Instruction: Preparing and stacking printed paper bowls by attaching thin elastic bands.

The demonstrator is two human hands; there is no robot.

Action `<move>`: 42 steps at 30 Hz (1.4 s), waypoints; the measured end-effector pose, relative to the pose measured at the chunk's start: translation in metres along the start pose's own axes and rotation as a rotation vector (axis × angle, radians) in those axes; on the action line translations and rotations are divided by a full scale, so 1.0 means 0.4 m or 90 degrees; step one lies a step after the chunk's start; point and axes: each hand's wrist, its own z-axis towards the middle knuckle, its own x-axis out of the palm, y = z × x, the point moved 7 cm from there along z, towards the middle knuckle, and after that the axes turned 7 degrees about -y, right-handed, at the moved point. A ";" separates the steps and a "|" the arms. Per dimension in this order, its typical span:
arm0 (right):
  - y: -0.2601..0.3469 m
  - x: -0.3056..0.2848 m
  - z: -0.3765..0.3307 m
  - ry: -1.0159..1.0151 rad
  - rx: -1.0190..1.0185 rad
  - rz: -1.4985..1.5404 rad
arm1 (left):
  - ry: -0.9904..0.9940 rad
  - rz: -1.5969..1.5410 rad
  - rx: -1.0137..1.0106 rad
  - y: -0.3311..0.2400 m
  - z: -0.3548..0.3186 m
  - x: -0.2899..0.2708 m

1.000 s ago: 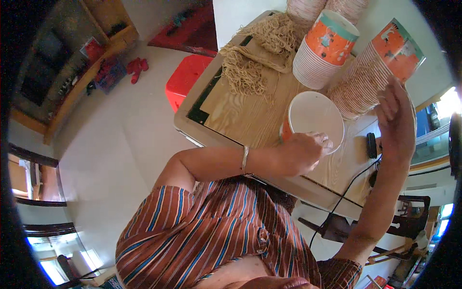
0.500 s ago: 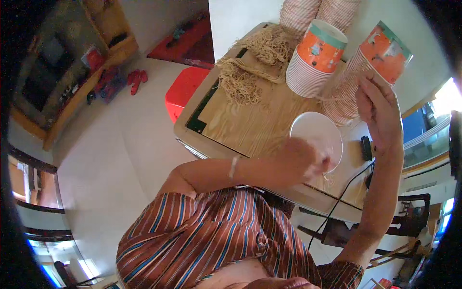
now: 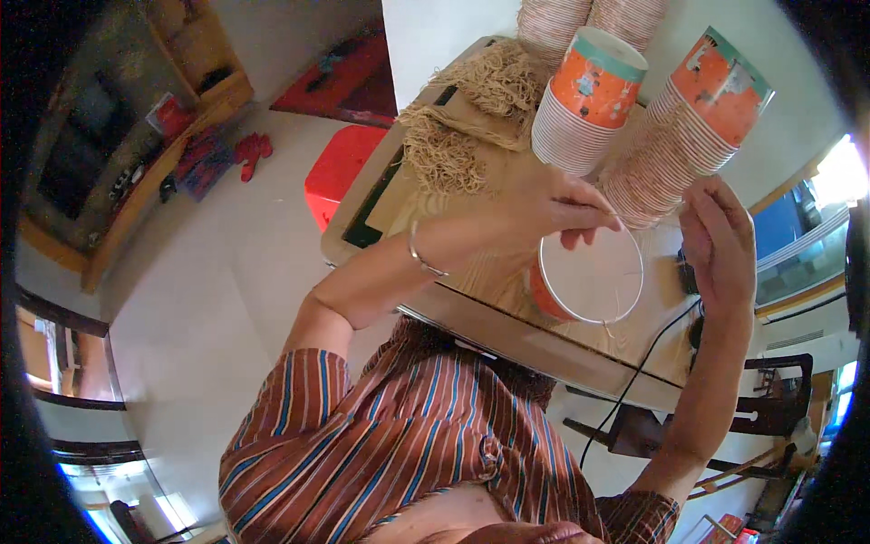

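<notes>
Cup [image 3: 589, 276] sat upright on the wooden counter [image 3: 471, 272], orange outside and white inside, close to the near edge and just below two leaning stacks of paper cups. The left hand [image 3: 553, 204] hovered right over its far rim, fingers pinched together on what looked like a thin string stretched across the cup's mouth. The right hand [image 3: 720, 240] was raised beside the cup, palm open and fingers spread, flat against the base of the right stack [image 3: 684, 136]; it gripped nothing. The left stack [image 3: 584, 95] stood just behind the left hand. Bundles of tan string [image 3: 462, 118] lay in loose heaps at the far end of the counter, well apart from the cup. A black cable [image 3: 634, 381] hung over the near edge, and a red stool [image 3: 340, 172] sat on the floor to the left.
</notes>
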 end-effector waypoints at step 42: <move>-0.212 0.113 -0.087 -0.010 0.075 -0.087 | -0.165 0.792 0.368 -0.071 -0.044 -0.067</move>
